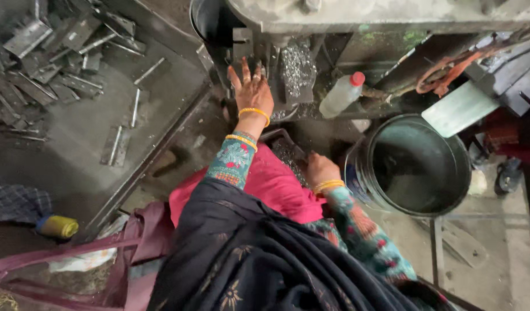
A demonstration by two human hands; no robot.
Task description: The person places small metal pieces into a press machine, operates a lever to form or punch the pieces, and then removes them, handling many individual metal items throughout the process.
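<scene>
Small metal pieces [298, 68], shiny, heaped in a tray-like slot of the press machine [357, 20], centre far. Left hand [252, 89] flat just left of that heap, fingers spread apart, palm down on the machine bed, nothing visibly clamped; placed there apparently to feed or steady a piece under the tool, though the piece itself is too small to make out. Right hand [320, 170] nearer, low by the lap, resting at a dark tray of small parts [285, 151]; fingers curled under and hidden, so cannot tell whether holding anything. Tray kept close on the lap side, likely for short reach to the machine. Yellow bangles on both wrists; patterned sleeves.

Outward: clear plastic bottle with red cap [341, 95] lying tilted on the machine ledge, right of the heap. Dark round bucket [417, 164] on the floor to the right, just beside the right hand; contents not readable, interior dark. Orange cable [443, 72] far right. Pile of flat metal strips [46, 52] far left, well apart. Yellow-capped container [57, 226] near left, maroon bag [127, 253] beside it. Machine top cut off by frame edge; tool point hidden behind the left hand.
</scene>
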